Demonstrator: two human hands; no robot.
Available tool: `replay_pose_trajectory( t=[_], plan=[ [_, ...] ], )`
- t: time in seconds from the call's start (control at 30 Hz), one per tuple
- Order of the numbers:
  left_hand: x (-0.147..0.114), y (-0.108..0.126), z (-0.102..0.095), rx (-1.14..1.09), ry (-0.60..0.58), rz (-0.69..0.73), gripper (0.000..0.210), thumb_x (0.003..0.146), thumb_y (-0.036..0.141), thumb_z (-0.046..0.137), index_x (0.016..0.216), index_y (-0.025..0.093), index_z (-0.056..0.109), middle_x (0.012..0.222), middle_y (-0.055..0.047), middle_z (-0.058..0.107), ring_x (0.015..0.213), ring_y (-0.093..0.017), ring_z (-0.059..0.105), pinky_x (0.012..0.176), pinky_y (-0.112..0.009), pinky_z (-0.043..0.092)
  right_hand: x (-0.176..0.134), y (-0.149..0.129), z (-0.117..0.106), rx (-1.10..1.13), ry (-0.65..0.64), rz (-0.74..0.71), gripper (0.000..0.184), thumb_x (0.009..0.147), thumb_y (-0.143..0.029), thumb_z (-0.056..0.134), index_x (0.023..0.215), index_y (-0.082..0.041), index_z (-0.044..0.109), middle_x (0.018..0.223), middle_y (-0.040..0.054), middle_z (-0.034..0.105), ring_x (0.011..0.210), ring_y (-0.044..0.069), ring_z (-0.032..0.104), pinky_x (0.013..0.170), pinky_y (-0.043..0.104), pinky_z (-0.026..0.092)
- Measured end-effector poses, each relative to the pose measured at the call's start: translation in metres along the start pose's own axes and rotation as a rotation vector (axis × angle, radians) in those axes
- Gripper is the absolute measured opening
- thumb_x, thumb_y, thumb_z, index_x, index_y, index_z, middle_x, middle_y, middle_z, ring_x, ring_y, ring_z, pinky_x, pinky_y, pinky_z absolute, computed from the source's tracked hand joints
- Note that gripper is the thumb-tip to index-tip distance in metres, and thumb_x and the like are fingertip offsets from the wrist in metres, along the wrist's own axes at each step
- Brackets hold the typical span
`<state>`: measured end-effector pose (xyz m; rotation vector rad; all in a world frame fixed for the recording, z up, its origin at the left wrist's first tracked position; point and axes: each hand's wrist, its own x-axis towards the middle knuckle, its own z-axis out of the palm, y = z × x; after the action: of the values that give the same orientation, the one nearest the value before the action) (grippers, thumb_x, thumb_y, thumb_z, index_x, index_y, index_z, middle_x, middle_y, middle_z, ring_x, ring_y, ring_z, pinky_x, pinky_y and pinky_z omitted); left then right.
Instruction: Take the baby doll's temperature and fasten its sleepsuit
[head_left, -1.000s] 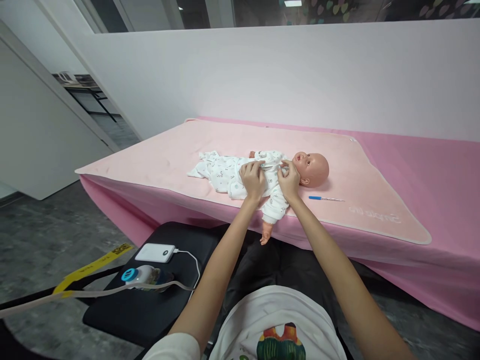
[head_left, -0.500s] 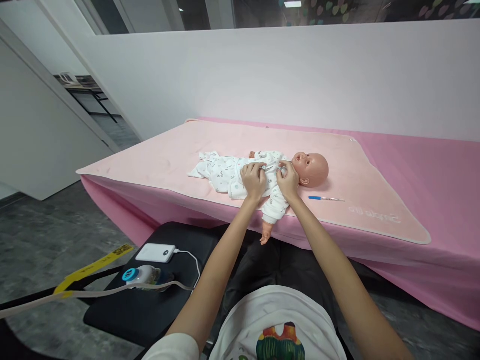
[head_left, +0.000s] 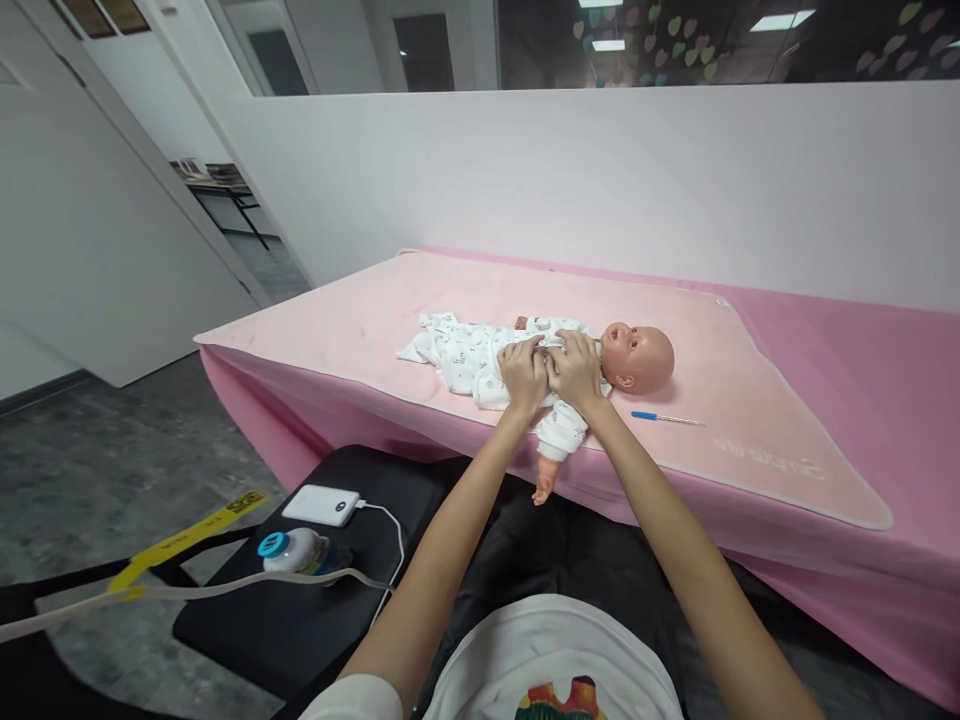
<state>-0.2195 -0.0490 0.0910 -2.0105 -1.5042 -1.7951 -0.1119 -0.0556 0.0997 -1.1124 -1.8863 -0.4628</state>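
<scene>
A baby doll (head_left: 646,358) lies on its back, its bald head toward the right. It wears a white printed baby garment (head_left: 457,352). At the doll's chest, my left hand (head_left: 523,374) has its fingers bent and closed on the garment's front. Right beside it, nearer the doll's neck, my right hand (head_left: 576,368) is also closed on the cloth. The two hands nearly touch, and the bit of fabric between their fingertips is mostly hidden. One doll arm (head_left: 546,475) hangs over the table's front edge out of a white sleeve.
A pale pink mat (head_left: 337,310) covers much of the pink-draped table (head_left: 900,360). A slim stick with a blue end (head_left: 666,418) lies near the doll's head. On a black chair (head_left: 247,620) to the left are a white power bank (head_left: 321,505), its cable, and a blue-capped bottle (head_left: 296,550).
My hands have come closer together at the doll's chest, the right one moving toward the left. The view has shifted, so the scene sits slightly lower and further right.
</scene>
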Motion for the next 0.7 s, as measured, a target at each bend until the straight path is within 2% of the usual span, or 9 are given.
replay_pose_trajectory(
  t=[0.1, 0.27, 0.43, 0.53, 0.63, 0.7],
  plan=[
    [0.000, 0.002, -0.002, 0.028, -0.026, -0.031, 0.032, 0.083, 0.008, 0.039, 0.100, 0.019, 0.064, 0.095, -0.004, 0.069, 0.090, -0.022, 0.055, 0.087, -0.037, 0.035, 0.001, 0.000, 0.001, -0.058, 0.000, 0.046, 0.010, 0.077, -0.017, 0.055, 0.083, -0.016, 0.064, 0.117, 0.0143, 0.057, 0.112, 0.030, 0.046, 0.100, 0.047, 0.033],
    [0.000, 0.006, -0.004, 0.068, -0.077, -0.059, 0.035, 0.083, 0.009, 0.038, 0.102, 0.021, 0.066, 0.094, -0.003, 0.069, 0.091, -0.021, 0.054, 0.087, -0.036, 0.035, -0.005, 0.000, -0.002, -0.013, -0.021, 0.012, 0.010, 0.081, -0.015, 0.050, 0.081, -0.017, 0.060, 0.096, 0.0106, 0.064, 0.091, 0.024, 0.054, 0.084, 0.036, 0.041],
    [-0.001, 0.005, -0.005, 0.051, -0.108, -0.028, 0.034, 0.081, 0.010, 0.040, 0.090, 0.023, 0.069, 0.089, -0.002, 0.069, 0.088, -0.021, 0.054, 0.085, -0.036, 0.036, -0.006, 0.000, -0.005, 0.082, 0.049, -0.038, 0.017, 0.090, -0.017, 0.040, 0.083, -0.018, 0.056, 0.086, 0.0089, 0.064, 0.083, 0.021, 0.054, 0.080, 0.035, 0.041],
    [-0.002, 0.005, -0.007, 0.037, -0.133, -0.013, 0.032, 0.079, 0.010, 0.042, 0.090, 0.024, 0.068, 0.090, -0.002, 0.068, 0.089, -0.022, 0.054, 0.085, -0.036, 0.036, -0.005, 0.003, -0.002, 0.101, 0.052, -0.030, 0.023, 0.094, -0.022, 0.037, 0.084, -0.019, 0.058, 0.081, 0.0081, 0.063, 0.079, 0.022, 0.054, 0.077, 0.035, 0.042],
    [-0.001, 0.006, -0.010, 0.024, -0.170, 0.004, 0.028, 0.078, 0.012, 0.045, 0.092, 0.024, 0.066, 0.091, -0.002, 0.068, 0.091, -0.022, 0.055, 0.086, -0.036, 0.036, -0.006, 0.008, 0.005, 0.089, 0.006, 0.033, 0.024, 0.095, -0.027, 0.040, 0.086, -0.020, 0.061, 0.084, 0.0093, 0.064, 0.081, 0.022, 0.056, 0.078, 0.036, 0.045],
    [-0.001, 0.006, -0.011, -0.007, -0.185, 0.024, 0.025, 0.078, 0.013, 0.047, 0.093, 0.023, 0.064, 0.092, -0.001, 0.068, 0.091, -0.021, 0.055, 0.085, -0.035, 0.036, -0.008, 0.010, 0.009, 0.077, -0.022, 0.084, 0.021, 0.093, -0.031, 0.045, 0.093, -0.018, 0.062, 0.094, 0.0096, 0.063, 0.086, 0.020, 0.058, 0.081, 0.036, 0.047]
  ],
)
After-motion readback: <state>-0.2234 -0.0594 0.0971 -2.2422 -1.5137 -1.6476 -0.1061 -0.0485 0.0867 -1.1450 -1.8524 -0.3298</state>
